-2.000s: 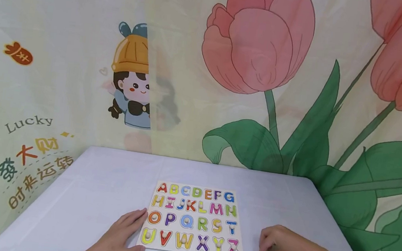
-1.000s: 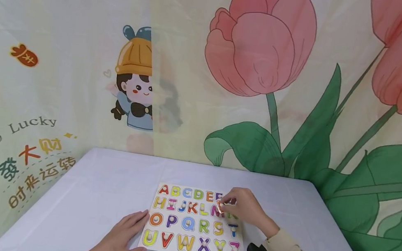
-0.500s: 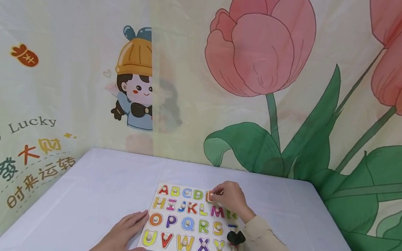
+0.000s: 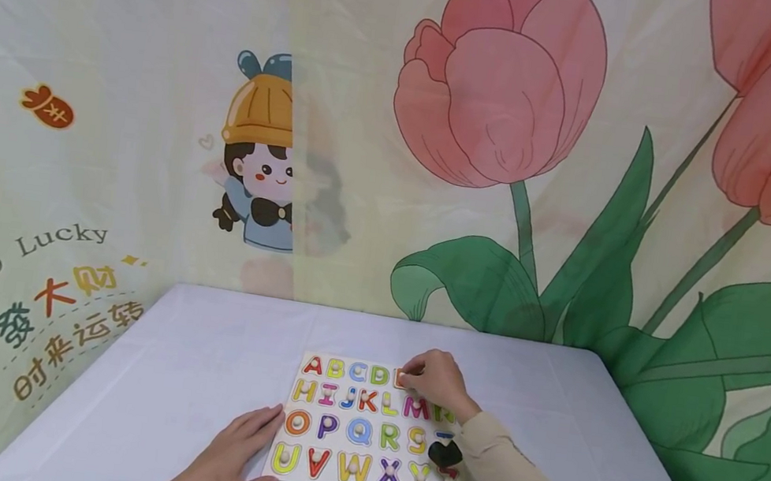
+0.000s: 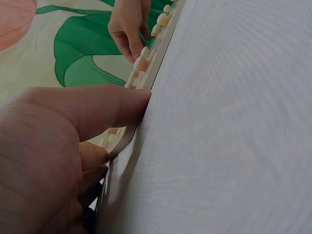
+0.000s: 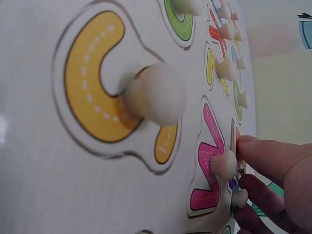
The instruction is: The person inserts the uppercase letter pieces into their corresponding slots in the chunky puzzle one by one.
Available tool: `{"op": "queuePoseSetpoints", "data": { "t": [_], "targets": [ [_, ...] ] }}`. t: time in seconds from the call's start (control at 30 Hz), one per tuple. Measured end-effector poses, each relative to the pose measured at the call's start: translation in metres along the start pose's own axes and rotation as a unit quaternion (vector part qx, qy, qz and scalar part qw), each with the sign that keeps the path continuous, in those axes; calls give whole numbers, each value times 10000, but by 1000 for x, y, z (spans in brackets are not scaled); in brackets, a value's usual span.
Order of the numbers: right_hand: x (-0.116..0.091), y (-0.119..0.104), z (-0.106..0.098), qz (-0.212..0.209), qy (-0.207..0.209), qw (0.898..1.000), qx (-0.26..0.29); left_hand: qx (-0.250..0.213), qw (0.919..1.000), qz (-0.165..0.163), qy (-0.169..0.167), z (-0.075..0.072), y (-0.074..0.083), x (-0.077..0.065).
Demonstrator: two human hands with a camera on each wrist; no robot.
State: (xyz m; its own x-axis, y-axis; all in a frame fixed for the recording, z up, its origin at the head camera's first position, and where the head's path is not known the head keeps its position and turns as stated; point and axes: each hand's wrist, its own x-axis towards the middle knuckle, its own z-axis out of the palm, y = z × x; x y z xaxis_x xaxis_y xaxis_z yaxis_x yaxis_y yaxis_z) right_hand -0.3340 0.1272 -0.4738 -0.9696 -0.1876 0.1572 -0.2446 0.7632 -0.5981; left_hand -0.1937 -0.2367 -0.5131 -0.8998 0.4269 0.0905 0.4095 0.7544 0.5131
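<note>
A white alphabet puzzle board [image 4: 337, 413] lies on the table, its colourful letter pieces bearing round knobs. My right hand [image 4: 439, 379] pinches the orange letter E piece [image 4: 401, 378] at the E place in the top row, beside the green D [image 4: 379, 375]. In the right wrist view the thumb and fingers [image 6: 297, 168] are beyond the magenta M [image 6: 209, 170], with a sliver of the orange piece [image 6: 238, 135] at the thumb tip; the rest is hidden. My left hand [image 4: 226, 448] rests against the board's near left corner, fingers along the left edge, thumb [image 5: 114, 105] on the near edge.
The white-covered table [image 4: 217, 340] extends around the board, with a printed tulip curtain [image 4: 334, 187] behind it. A black wrist device [image 4: 445, 452] under the right sleeve [image 4: 510, 465] covers part of the T and Z area.
My right hand picked up the orange E piece from the table right of the board and carried it left to the top row. The left hand has stayed at the board's corner.
</note>
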Motion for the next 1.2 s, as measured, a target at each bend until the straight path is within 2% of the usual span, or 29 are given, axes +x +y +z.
{"op": "queuePoseSetpoints", "data": {
  "t": [0.23, 0.37, 0.73, 0.9, 1.0, 1.07, 1.13, 1.2],
  "targets": [
    [1, -1, 2, -55, -29, 10000, 61, 96, 9999, 47, 45, 0, 0, -1],
    [1, -2, 2, -36, -99, 9999, 62, 215, 9995, 148, 177, 2, -2, -1],
    [0, 0, 3, 51, -340, 9993, 178, 615, 9922, 574, 919, 20, -20, 0],
    [-5, -3, -7, -236, -187, 9995, -19, 652, 9900, 703, 1034, 19, -20, -1],
    [-13, -7, -22, -400, -22, 9991, -156, 529, 9929, 593, 884, 14, -17, -2],
    [-19, -8, -34, -474, 84, 9987, -153, 258, 9970, 427, 586, 8, -13, -3],
    [-28, -8, -49, -529, 199, 9983, -167, -187, 9996, 77, 186, -1, -9, -4],
    [-39, -6, -64, -580, 340, 9973, -293, -573, 9979, -294, -67, -9, -6, -5]
  ]
}}
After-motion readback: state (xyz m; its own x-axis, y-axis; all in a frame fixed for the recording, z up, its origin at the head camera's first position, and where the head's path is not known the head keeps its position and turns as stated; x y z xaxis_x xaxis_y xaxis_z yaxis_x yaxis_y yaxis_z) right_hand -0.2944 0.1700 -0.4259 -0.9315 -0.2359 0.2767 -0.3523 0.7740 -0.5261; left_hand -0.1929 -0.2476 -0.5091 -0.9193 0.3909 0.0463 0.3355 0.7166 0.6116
